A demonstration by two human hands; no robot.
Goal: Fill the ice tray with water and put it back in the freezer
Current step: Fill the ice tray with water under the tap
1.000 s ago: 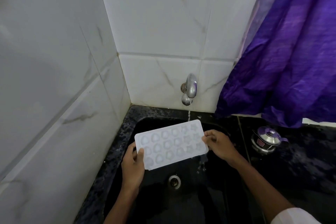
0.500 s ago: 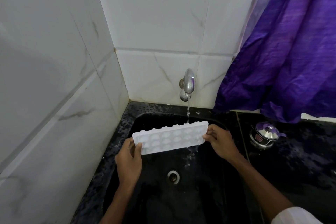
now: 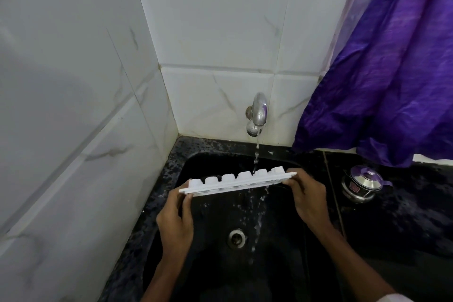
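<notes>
The white ice tray [image 3: 235,180] is held over the black sink [image 3: 215,162], tipped steeply so the bottoms of its cups point up and back toward the wall. My left hand [image 3: 176,218] grips its left end and my right hand [image 3: 306,193] grips its right end. A thin stream runs from the chrome tap [image 3: 257,115] on the tiled wall and lands on the tray near its right end. Water pours off the tray's lower edge and splashes down toward the drain [image 3: 237,238].
White marble tiles close in the left side and the back. A purple curtain [image 3: 392,68] hangs at the right over the black counter [image 3: 404,228], where a small steel lidded pot [image 3: 362,182] stands close to the sink's right rim.
The tray went from lying nearly flat with its cups facing up to being tipped on edge with the cup bottoms uppermost; water now spills from it. Both hands kept their grip.
</notes>
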